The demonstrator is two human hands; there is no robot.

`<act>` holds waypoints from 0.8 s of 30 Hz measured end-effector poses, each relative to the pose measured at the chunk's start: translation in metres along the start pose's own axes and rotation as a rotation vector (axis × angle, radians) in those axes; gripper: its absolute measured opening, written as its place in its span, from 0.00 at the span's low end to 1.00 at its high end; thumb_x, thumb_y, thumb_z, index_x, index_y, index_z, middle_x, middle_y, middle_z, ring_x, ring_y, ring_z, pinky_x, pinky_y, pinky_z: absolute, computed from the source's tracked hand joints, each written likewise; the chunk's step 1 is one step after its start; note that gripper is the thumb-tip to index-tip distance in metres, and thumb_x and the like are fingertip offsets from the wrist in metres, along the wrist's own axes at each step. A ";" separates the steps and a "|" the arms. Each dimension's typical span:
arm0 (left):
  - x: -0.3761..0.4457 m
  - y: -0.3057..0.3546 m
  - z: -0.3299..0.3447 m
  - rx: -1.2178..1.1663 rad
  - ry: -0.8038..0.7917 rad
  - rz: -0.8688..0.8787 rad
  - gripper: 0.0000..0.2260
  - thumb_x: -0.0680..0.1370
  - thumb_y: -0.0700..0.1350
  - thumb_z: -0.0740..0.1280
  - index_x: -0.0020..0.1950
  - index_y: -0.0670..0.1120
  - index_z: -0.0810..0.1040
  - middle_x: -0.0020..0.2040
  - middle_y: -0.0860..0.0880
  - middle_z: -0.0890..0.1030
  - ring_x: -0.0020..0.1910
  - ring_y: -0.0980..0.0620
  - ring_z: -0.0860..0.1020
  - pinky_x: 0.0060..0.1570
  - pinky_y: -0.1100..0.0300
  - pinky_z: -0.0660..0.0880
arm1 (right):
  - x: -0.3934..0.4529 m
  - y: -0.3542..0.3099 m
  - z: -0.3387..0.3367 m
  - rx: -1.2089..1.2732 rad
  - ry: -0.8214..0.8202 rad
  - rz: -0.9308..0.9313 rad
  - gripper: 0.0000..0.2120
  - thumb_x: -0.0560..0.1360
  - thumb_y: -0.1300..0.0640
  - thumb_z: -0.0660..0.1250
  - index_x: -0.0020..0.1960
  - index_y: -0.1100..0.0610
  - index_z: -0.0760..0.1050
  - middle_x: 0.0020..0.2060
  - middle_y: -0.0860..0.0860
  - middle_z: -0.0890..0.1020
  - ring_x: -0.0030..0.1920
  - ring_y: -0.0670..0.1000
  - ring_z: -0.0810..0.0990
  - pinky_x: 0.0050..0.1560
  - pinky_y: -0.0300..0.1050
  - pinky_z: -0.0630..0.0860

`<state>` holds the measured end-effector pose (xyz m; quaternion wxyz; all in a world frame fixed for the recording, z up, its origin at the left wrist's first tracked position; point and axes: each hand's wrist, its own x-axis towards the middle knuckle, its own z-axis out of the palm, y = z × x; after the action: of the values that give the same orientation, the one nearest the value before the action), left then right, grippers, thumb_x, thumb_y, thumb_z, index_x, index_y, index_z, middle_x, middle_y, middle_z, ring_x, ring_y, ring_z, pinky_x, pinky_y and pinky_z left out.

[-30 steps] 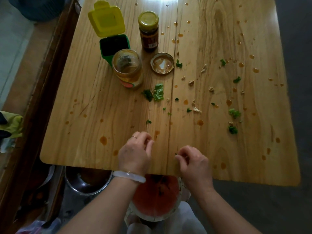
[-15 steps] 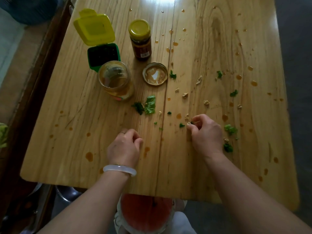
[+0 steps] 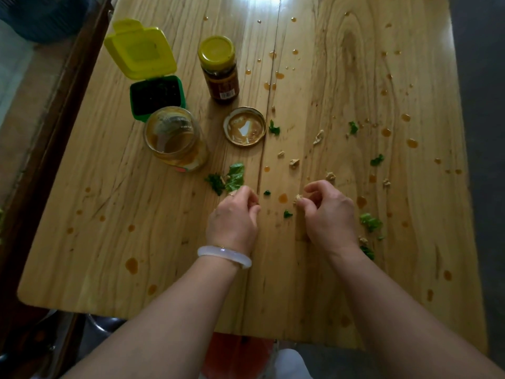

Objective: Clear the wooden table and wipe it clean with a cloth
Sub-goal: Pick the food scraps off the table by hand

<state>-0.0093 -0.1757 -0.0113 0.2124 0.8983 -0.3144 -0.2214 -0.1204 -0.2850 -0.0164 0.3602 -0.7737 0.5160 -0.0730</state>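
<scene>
Picking crumbs off the table point(image 3: 109, 242), the right hand point(image 3: 329, 214) is pinching a pale scrap point(image 3: 297, 198) while the curled left hand point(image 3: 235, 217) is sitting just below the leaf point(image 3: 235, 176).

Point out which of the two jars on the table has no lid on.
The clear glass jar nearest the person, in front of the green box: its mouth is open and its lid lies upturned beside it. The dark sauce jar behind keeps its yellow cap.

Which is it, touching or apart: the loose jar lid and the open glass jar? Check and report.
Apart. The head view shows a strip of bare wooden table between the loose jar lid and the open glass jar; the lid lies flat to the jar's right.
</scene>
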 end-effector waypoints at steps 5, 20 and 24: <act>0.023 0.016 0.007 0.078 -0.011 -0.039 0.09 0.77 0.49 0.67 0.56 0.50 0.74 0.49 0.52 0.78 0.48 0.51 0.76 0.44 0.58 0.74 | 0.006 -0.005 0.002 -0.051 -0.077 0.025 0.07 0.78 0.52 0.68 0.53 0.53 0.78 0.44 0.47 0.78 0.42 0.43 0.76 0.38 0.36 0.76; -0.005 0.008 0.013 0.195 -0.066 0.090 0.06 0.80 0.47 0.60 0.51 0.49 0.76 0.50 0.52 0.74 0.46 0.53 0.71 0.44 0.59 0.72 | -0.030 0.008 0.009 -0.135 -0.157 -0.103 0.02 0.78 0.56 0.66 0.47 0.52 0.76 0.44 0.45 0.74 0.42 0.43 0.74 0.42 0.35 0.75; -0.040 -0.013 0.010 0.101 -0.078 0.077 0.04 0.79 0.47 0.61 0.50 0.50 0.76 0.48 0.53 0.74 0.45 0.55 0.72 0.44 0.62 0.72 | -0.060 0.012 0.013 -0.050 -0.195 -0.150 0.04 0.77 0.59 0.68 0.45 0.52 0.75 0.43 0.44 0.73 0.41 0.42 0.73 0.40 0.32 0.72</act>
<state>-0.0371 -0.1425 -0.0153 0.1625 0.8859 -0.3674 -0.2319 -0.1507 -0.2306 -0.0178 0.3828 -0.8224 0.4207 -0.0112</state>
